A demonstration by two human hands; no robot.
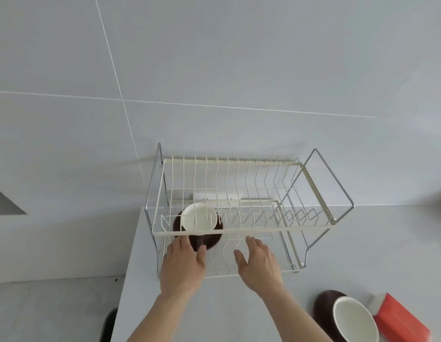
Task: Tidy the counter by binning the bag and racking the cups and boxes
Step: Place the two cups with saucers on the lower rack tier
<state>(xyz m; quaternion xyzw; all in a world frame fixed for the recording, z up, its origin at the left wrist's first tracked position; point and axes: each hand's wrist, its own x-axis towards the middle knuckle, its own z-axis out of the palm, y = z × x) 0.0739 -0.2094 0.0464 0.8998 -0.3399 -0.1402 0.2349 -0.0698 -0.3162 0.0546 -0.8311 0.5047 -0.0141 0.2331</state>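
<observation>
Right now our left hand (187, 262) sits at the lower centre of the frame with its fingers wrapped around the dark handle and wall of a brown cup (202, 236) with a white inside, setting it on the lower tier of the two-tier wire dish rack (239, 232); the cup lies at the left end of that tier, just under the front rail of the upper one. Our right hand (257, 264) hovers just beside it to the right, fingers spread wide and holding nothing, its fingertips over the bare wires of the lower tier. We judge this cup to be all but placed, so what matters next is what remains on the counter (239, 304). A second brown cup (345, 317), also white inside, lies toward the lower right corner of the frame, tipped so its mouth faces up and toward us, and touching or just beside it on the right is a red carton (399, 322) with a white end, its long axis running from upper left to lower right. Both lie down and to the right of our hands, well apart from the rack, and the empty right hand is plainly the nearer one. We see no bag in view, and cannot tell where the bin is.
</observation>
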